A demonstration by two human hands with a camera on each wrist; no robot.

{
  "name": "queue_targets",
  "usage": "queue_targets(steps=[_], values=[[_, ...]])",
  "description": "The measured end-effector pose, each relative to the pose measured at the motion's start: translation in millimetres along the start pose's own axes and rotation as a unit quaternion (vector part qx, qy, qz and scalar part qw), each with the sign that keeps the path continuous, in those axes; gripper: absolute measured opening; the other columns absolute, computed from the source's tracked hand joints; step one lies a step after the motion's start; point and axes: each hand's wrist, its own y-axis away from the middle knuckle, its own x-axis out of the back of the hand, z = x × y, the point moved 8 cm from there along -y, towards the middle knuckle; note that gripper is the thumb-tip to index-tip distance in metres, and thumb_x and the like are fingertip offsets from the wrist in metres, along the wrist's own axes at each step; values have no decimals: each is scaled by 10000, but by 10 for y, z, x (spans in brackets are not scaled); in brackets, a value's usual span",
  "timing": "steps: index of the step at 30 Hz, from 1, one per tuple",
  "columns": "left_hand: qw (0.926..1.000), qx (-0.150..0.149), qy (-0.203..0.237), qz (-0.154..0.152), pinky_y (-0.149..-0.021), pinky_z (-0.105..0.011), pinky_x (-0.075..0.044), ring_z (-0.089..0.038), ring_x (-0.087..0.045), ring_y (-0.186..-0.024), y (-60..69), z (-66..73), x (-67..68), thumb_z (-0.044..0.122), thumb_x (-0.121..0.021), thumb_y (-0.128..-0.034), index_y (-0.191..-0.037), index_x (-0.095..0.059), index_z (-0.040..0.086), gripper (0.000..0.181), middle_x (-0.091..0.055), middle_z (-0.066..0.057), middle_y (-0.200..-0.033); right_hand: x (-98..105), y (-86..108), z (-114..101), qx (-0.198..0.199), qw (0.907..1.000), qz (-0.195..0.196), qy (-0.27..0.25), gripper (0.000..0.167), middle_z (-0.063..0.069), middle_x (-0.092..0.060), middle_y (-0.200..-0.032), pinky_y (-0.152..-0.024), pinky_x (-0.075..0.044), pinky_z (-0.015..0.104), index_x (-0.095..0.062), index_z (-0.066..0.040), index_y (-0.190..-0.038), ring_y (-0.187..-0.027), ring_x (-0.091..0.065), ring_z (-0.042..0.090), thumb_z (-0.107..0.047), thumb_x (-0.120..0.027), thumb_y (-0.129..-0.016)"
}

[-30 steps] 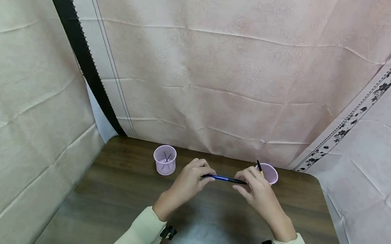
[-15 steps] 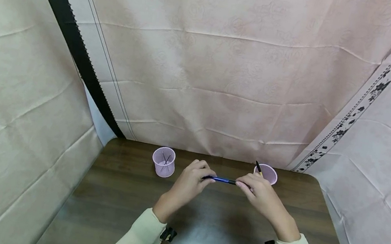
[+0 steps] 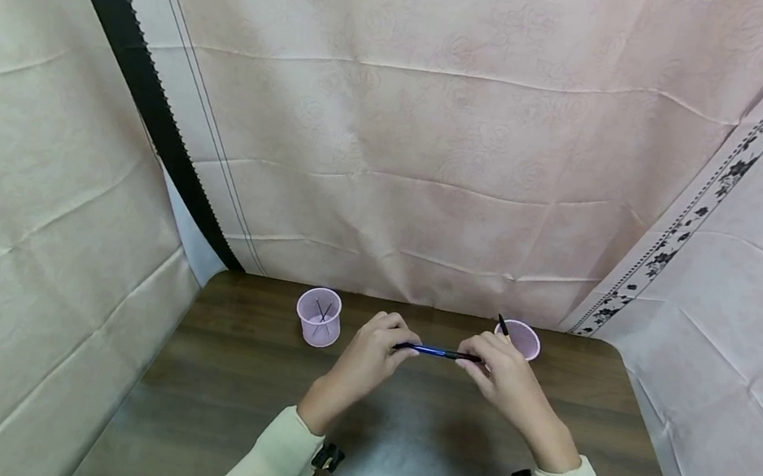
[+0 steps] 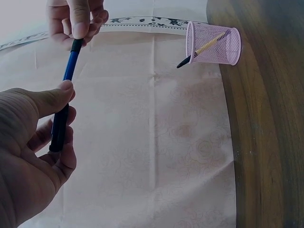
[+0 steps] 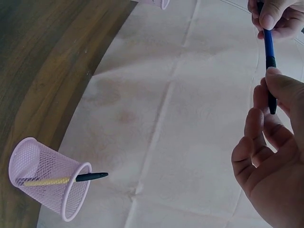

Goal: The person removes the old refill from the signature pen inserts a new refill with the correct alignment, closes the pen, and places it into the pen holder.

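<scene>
Both hands (image 3: 366, 355) (image 3: 507, 378) partly hide the blue pen (image 3: 434, 351).

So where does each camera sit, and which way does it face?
Head: on the head, facing forward and down at the table, left cup, right cup and blue pen; left hand, right hand and sleeves show.
Left wrist: on that wrist, facing past the left hand to the right cup and cloth; both hands show.
Right wrist: on that wrist, facing past the right hand to the right cup and cloth; both hands show.
Both wrist views share the blue pen, plus the yellow-and-black pen in the right cup.
</scene>
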Motion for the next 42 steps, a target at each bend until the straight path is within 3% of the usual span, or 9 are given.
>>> queue_targets(steps=[4, 7, 12, 19, 24, 27, 35, 42], values=[[10000, 47, 23, -52, -732, -254, -502, -144, -572, -857, 4, -7, -1, 117, -819, -875, -960, -804, 129, 87, -665, 27, -898, -1, 1, -9, -24, 10000, 31, 41, 264, -56, -652, -885, -1007, -464, 634, -684, -131, -938, -808, -576, 76, 4, -849, -783], [10000, 52, 50, -42, -727, -246, -500, -144, -568, -851, 9, -8, 3, 116, -821, -873, -958, -804, 129, 88, -662, 26, -895, -9, -1, -10, 41, 10000, 69, 55, 286, -54, -650, -898, -967, -482, 495, -679, -126, -949, -822, -579, 91, 16, -853, -772], [9999, 54, 82, -19, -725, -243, -498, -143, -567, -848, 22, -16, 6, 116, -824, -869, -955, -804, 129, 90, -663, 26, -894, -27, 10, -1, 59, 9999, 114, 30, 313, -48, -650, -896, -832, -417, 282, -673, -109, -957, -827, -569, 107, 30, -865, -753], [9999, 76, 93, -21, -725, -249, -499, -138, -569, -849, 25, -25, 10, 112, -825, -867, -953, -805, 129, 90, -661, 29, -891, -30, 14, 20, -144, 9999, -62, -18, 320, -49, -674, -936, -892, -476, 343, -684, -89, -990, -831, -610, 97, -42, -895, -754], [9999, 84, 126, -16, -722, -249, -501, -136, -564, -851, 15, -26, 20, 104, -824, -868, -958, -804, 125, 94, -660, 29, -897, 7, -6, 19, -226, 9994, -208, -138, 290, -23, -704, -991, -754, -516, 234, -717, -84, -1041, -874, -615, 105, -60, -870, -796], [9999, 85, 87, -41, -728, -251, -504, -137, -566, -860, 5, -29, 19, 117, -816, -879, -964, -804, 129, 87, -659, 31, -905, 26, -21, 16, -263, 9990, -274, -228, 243, -29, -711, -1004, -751, -520, 226, -739, -100, -1052, -888, -616, 96, -42, -834, -836], [10000, 38, -8, -44, -738, -255, -504, -142, -572, -868, -13, -27, 19, 133, -817, -880, -966, -803, 130, 87, -662, 32, -908, 25, -49, -19, 11, 9996, -250, -135, 174, -42, -696, -897, -726, -495, 277, -760, -110, -973, -805, -595, 82, 11, -796, -852], [10000, -2, 18, -25, -736, -262, -504, -143, -575, -864, -27, -17, 26, 128, -821, -875, -962, -803, 130, 89, -663, 31, -905, 21, -43, -28, 72, 9999, -50, -77, 194, -45, -677, -901, -699, -471, 224, -734, -122, -946, -812, -573, 105, 8, -818, -830]])
